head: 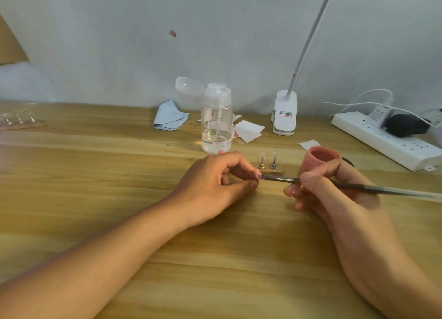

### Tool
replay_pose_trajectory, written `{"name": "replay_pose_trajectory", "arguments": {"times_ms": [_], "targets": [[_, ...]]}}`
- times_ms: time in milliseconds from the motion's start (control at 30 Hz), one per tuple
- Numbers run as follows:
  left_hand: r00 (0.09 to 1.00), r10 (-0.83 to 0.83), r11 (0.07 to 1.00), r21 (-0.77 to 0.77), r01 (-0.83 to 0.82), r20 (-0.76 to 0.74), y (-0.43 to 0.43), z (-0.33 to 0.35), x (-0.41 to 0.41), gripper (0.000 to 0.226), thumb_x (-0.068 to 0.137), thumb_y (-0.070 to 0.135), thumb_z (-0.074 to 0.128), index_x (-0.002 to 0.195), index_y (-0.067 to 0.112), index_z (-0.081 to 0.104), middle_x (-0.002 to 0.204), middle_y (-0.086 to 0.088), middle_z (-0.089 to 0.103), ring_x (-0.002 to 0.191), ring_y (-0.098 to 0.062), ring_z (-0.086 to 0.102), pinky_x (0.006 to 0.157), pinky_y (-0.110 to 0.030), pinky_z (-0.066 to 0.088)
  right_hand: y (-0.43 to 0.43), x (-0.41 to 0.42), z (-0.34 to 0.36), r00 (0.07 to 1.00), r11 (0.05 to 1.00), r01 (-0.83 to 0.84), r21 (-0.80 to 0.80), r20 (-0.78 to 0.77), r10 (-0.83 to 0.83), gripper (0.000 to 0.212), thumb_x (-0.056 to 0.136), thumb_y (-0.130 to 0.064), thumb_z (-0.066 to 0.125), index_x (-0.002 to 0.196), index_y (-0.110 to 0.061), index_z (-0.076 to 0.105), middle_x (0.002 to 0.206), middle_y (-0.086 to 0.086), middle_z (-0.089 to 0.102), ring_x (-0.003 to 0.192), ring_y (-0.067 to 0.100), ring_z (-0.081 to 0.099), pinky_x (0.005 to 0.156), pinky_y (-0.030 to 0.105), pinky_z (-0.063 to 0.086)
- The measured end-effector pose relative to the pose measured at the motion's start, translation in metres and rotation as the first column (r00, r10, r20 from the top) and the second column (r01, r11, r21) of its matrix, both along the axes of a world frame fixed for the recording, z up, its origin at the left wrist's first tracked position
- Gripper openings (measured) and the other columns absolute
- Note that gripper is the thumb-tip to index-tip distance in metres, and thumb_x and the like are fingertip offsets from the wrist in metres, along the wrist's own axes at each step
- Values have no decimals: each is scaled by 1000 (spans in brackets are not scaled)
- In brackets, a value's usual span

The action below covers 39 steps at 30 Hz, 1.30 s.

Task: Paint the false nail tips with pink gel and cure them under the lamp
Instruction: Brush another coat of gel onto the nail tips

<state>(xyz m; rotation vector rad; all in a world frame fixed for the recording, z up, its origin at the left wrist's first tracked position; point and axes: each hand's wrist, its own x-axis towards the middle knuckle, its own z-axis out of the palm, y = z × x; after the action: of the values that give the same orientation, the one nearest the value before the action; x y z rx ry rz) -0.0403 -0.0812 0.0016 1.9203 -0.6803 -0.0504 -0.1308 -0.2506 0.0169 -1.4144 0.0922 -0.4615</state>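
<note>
My left hand (215, 182) rests on the wooden table (119, 175), its fingertips pinched around a small nail tip that is mostly hidden. My right hand (334, 189) grips a thin nail brush (282, 179) like a pen, and the bristle end touches the pinched tip at my left fingertips. Behind the brush, two clear nail tips on small metal stands (267, 162) sit on a little base. An open pink gel jar (318, 157) stands just behind my right fingers.
A clear pump bottle of liquid (216, 127) stands behind my left hand, beside a folded blue cloth (169, 115) and white paper wipes (248, 130). A white clip lamp (284, 113) and a power strip (387, 139) lie at the back right. A strip of tips (19, 122) lies far left.
</note>
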Motion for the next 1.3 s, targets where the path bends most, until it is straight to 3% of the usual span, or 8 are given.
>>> {"name": "replay_pose_trajectory", "arguments": {"times_ms": [800,1133,1300], "targets": [[1000,-2,1000,22,2,3,0,0,0,15,87,16,74,81,29,69,93,21,74,44,-1,31,46,-12,28,-1,2,-2,1000,1000,1,14,12,-2,11,91,-1,57,81,-3,53,61,10,67,57,19,55,50,18,46],[1000,1,1000,31,-1,13,0,0,1,14,87,17,75,82,29,70,91,21,73,46,-2,31,47,-16,30,-2,1,-3,1000,1000,-13,-18,8,14,14,92,-3,57,86,7,49,63,13,67,60,25,52,50,19,45],[1000,-3,999,34,3,18,1,0,1,15,87,16,74,81,29,69,92,22,73,46,-3,30,46,-17,30,-2,1,-2,1000,1000,0,-5,10,0,12,91,-1,56,81,-2,51,59,11,65,61,25,52,49,18,44]]}}
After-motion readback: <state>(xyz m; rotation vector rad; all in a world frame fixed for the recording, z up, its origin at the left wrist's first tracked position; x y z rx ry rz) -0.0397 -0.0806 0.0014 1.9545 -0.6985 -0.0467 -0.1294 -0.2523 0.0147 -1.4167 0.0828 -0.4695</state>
